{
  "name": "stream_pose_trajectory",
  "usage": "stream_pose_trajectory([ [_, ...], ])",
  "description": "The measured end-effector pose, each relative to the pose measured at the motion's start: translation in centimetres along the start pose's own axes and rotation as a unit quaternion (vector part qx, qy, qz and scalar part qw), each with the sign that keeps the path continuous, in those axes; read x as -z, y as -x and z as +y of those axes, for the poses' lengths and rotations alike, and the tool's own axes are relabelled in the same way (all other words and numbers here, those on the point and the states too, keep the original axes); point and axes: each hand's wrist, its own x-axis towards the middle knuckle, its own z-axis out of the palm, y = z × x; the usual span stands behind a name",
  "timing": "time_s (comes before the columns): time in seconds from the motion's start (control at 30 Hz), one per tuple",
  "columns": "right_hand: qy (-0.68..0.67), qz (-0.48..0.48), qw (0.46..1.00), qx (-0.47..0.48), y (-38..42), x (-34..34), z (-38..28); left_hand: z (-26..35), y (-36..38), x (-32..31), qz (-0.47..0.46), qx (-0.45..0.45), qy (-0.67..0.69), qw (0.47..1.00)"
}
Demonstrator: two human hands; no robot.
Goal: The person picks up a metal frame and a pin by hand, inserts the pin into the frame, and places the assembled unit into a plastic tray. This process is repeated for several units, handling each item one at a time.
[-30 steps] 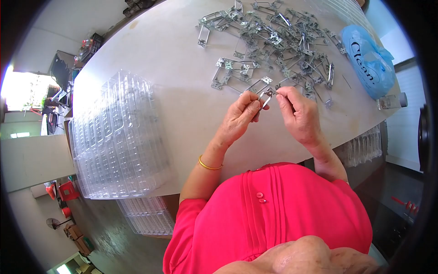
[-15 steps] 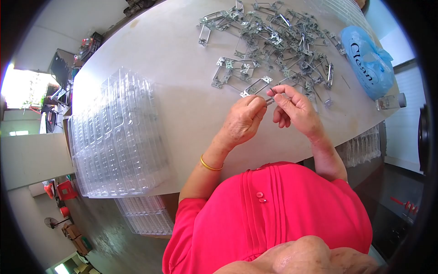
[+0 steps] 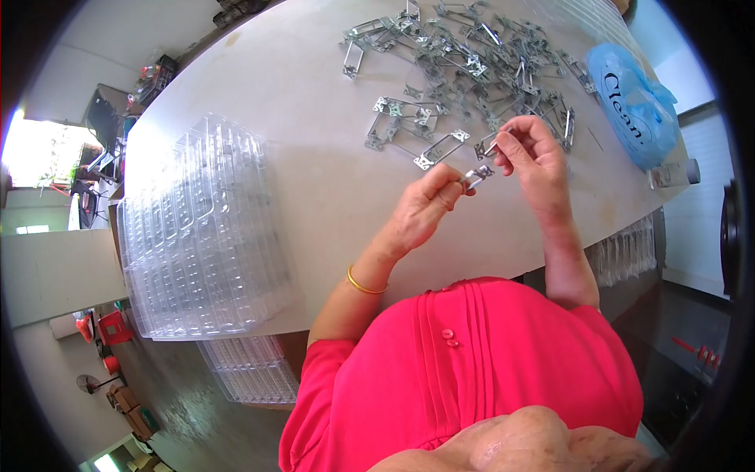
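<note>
A pale workbench point(image 3: 314, 181) fills the frame. At left lies a stack of clear plastic trays point(image 3: 200, 236). At centre, the left hand point(image 3: 425, 208) pinches a small metal bracket point(image 3: 477, 175). Just right, the right hand point(image 3: 535, 157) grips another bracket piece point(image 3: 489, 145), below the bracket pile point(image 3: 472, 63) at the top.

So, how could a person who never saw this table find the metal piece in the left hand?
Start at the white table and its big heap of metal brackets at the far side. Come toward the person in the red shirt to the left hand, the one with a gold bangle. The small metal piece is pinched at its fingertips, lifted off the table, unlike the brackets lying flat.
</note>
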Motion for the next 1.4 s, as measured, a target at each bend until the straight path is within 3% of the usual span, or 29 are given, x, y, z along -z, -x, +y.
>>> stream_pose_trajectory([
  [0.07, -0.035, 0.023, 0.999, 0.016, 0.3, -0.1, -0.2, -0.3, -0.2, 0.5, 0.030, 0.082, 0.246, 0.965],
  [0.2, -0.029, 0.010, 0.993, 0.115, 1.6, -0.7, -0.3, -0.8, -0.4, 1.1, 0.064, 0.058, 0.309, 0.947],
  [0.43, 0.042, 0.020, 0.977, 0.208, 1.8, -1.9, 1.3, -1.0, -0.4, 1.0, 0.067, 0.049, 0.338, 0.937],
  [0.57, 0.145, 0.054, 0.951, 0.269, 1.8, -2.1, 1.7, -1.2, -0.4, 1.0, 0.068, 0.038, 0.309, 0.948],
  [0.8, 0.202, 0.073, 0.928, 0.305, 1.6, -2.3, 2.4, -0.8, -0.3, 0.6, 0.091, 0.032, 0.221, 0.971],
  [0.9, 0.195, 0.073, 0.938, 0.277, 1.8, -2.3, 2.5, -1.2, -0.2, 0.2, 0.105, 0.002, 0.174, 0.979],
  [0.97, 0.063, 0.027, 0.990, 0.122, 2.1, -2.3, 2.6, -1.2, -0.1, 0.2, 0.097, -0.009, 0.124, 0.988],
  [1.0, 0.063, 0.028, 0.990, 0.122, 2.0, -2.2, 2.6, -1.1, 0.0, 0.2, 0.088, -0.020, 0.073, 0.993],
  [1.07, -0.021, 0.002, 1.000, 0.007, 1.7, -2.0, 2.5, -1.6, 0.0, 0.2, 0.085, -0.034, 0.049, 0.995],
  [1.4, -0.061, -0.059, 0.993, -0.077, 1.1, -1.0, 2.7, -1.5, -0.3, 0.1, 0.092, -0.083, -0.025, 0.992],
])
